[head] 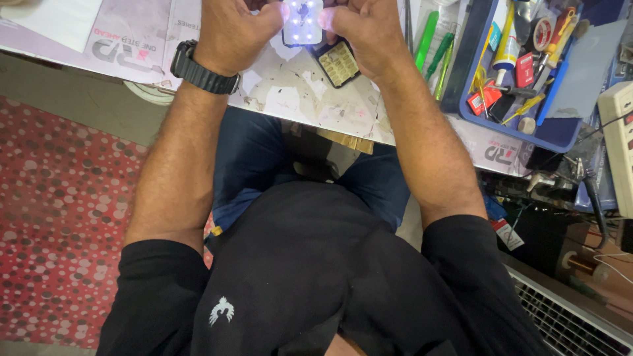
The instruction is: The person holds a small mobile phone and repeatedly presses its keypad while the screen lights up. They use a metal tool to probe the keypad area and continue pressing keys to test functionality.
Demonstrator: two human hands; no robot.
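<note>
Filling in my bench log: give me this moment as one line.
left hand: holds small lit white board | right hand: holds same board | below: black keypad piece on paper-covered table

A small electronics repair bench is indicated, most likely in a workshop. A worn white worktop point(297, 99) covered with scuffed paper sheets point(132, 39) is seen at the far side, with a blue tray point(560, 135) at the right crammed with a glue bottle point(506, 43), solder reel point(543, 29) and small hand tools. Green-handled tools point(435, 53) are laid beside the tray, a white power strip point(620, 145) is noted at the far right, and a loose keypad part point(338, 62) lies on the worktop.
</note>
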